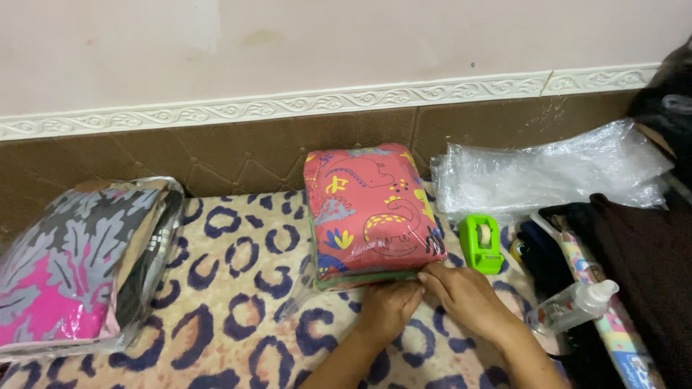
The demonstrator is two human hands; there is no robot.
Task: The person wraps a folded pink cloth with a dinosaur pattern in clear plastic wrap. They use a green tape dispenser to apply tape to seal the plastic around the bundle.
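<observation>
Both hands met at the near end of the bagged dinosaur-print bedding pack (367, 210): left hand (388, 308) and right hand (461, 292) pressed flat on its open flap, long axis running away toward the wall, on the leopard-print mat (245, 302).

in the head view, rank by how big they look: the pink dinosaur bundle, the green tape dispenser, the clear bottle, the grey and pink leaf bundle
1. Grey and pink leaf bundle, though it is cut off at the edge and nearer the camera, so unsure against the next.
2. Pink dinosaur bundle.
3. Clear bottle.
4. Green tape dispenser, close to the bottle.
</observation>
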